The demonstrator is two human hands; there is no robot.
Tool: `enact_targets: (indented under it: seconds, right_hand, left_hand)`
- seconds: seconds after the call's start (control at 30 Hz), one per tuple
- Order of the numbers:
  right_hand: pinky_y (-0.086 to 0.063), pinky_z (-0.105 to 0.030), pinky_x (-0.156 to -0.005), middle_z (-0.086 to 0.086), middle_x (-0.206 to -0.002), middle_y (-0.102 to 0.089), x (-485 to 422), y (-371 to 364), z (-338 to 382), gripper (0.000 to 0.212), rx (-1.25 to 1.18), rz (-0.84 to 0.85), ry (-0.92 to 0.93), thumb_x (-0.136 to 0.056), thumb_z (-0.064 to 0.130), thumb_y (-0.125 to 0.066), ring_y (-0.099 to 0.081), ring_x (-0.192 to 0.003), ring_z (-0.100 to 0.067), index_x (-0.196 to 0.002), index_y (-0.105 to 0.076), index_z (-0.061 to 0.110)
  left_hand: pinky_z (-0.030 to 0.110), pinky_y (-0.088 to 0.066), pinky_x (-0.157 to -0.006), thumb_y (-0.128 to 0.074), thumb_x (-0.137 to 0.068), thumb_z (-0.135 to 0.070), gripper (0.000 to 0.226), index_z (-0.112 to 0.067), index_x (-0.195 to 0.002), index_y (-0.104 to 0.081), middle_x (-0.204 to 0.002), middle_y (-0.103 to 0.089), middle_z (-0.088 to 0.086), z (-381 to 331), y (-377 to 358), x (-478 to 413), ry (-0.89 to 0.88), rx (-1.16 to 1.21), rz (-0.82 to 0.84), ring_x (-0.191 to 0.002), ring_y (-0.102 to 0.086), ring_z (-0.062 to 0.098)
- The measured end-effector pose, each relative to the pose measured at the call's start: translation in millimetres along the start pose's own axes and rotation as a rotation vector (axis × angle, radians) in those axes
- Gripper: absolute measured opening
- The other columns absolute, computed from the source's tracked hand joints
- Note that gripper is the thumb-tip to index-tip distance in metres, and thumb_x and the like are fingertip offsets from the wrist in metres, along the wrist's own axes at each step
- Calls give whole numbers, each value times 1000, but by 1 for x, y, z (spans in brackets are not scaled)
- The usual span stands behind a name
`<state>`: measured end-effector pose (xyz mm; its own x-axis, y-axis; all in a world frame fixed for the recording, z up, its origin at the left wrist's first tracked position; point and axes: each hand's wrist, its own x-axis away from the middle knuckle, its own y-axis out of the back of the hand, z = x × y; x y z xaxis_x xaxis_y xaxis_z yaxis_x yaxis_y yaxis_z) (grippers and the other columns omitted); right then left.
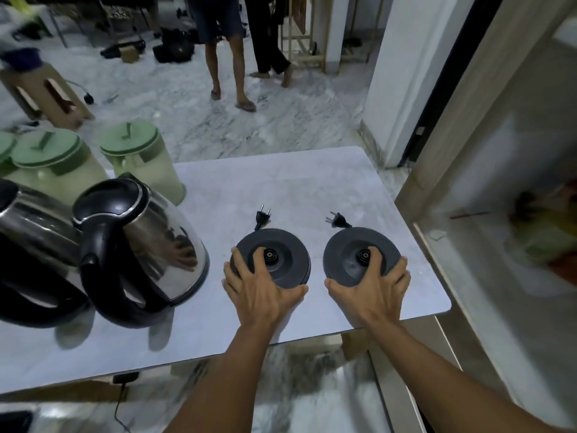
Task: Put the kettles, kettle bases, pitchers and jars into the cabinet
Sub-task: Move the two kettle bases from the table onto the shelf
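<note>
Two round black kettle bases lie side by side on the white table [312, 189], each with a short cord and plug pointing away from me. My left hand [260, 290] grips the near edge of the left base [282, 245]. My right hand [373, 290] grips the near edge of the right base [348, 245]. A steel kettle with a black handle [146, 242] stands at the left, and a second kettle [31, 245] is partly cut off beyond it. Behind them stand green-lidded pitchers [140, 157] [53, 164]. The cabinet [505, 220] is at the right, its inside blurred.
Two people stand on the marble floor [281, 120] beyond the table. A wooden stool [43, 92] is at the far left. A white pillar [393, 73] rises behind the table's right corner. A black cable hangs under the table's near edge.
</note>
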<state>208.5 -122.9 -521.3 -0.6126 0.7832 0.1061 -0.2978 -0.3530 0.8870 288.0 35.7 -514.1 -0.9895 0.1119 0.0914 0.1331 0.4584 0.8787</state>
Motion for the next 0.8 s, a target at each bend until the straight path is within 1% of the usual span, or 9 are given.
enact_targets:
  seconds: [0.07,0.13,0.23,0.37,0.47,0.53,0.63,0.8]
  right_hand:
    - [-26,-54,-113,-21,-156,2,5,5,0,107,-2,7,0,-54,71,-66,-10,-141,-47,-142,-18,34]
    - [-28,-54,-112,-22,-155,1,11,13,3,107,-3,-7,-15,-53,70,-67,-12,-140,-47,-141,-19,33]
    - [-31,-53,-111,-23,-156,1,22,36,15,107,-11,-36,-38,-55,71,-71,-16,-138,-47,-143,-22,33]
    - [-29,-52,-112,-25,-156,-3,40,86,36,109,-37,-155,4,-57,70,-72,-16,-138,-47,-145,-23,30]
    - [-30,-52,-111,-25,-157,1,63,134,54,109,-68,-279,-12,-58,70,-73,-15,-138,-48,-147,-22,31]
    - [-29,-52,-112,-24,-158,5,87,165,65,109,-82,-364,-35,-60,70,-72,-9,-141,-48,-148,-20,31]
    - [-31,-55,-112,-21,-159,10,138,204,75,109,-110,-494,-85,-60,70,-72,-2,-144,-46,-148,-19,33]
    - [-35,-52,-106,-19,-160,10,243,263,74,109,-106,-682,-236,-60,68,-74,-2,-145,-46,-148,-21,34]
  left_hand:
    - [53,-25,-115,-74,-49,-65,107,-32,-141,-30,-162,-7,9,4,9,7,-15,24,-5,-145,-9,40]
    - [52,-27,-114,-73,-49,-65,107,-32,-141,-29,-163,-5,9,5,23,13,-24,19,-12,-145,-7,40]
    - [53,-25,-116,-72,-52,-67,108,-33,-143,-27,-163,1,7,-1,51,18,-57,13,-27,-146,-3,41]
    - [53,-22,-117,-75,-55,-69,109,-29,-145,-26,-163,3,10,-20,102,21,-170,34,-73,-146,-1,43]
    - [52,-16,-118,-76,-57,-69,111,-27,-146,-25,-163,4,14,-40,147,25,-278,50,-92,-147,1,43]
    - [51,-15,-119,-76,-57,-68,111,-27,-147,-25,-163,3,15,-51,177,33,-371,78,-112,-147,1,43]
    - [53,-14,-119,-76,-59,-66,110,-27,-147,-24,-163,2,16,-62,219,57,-525,135,-110,-147,1,42]
    - [53,-14,-119,-74,-62,-68,109,-25,-147,-21,-163,2,17,-77,280,116,-780,158,-66,-147,3,45]
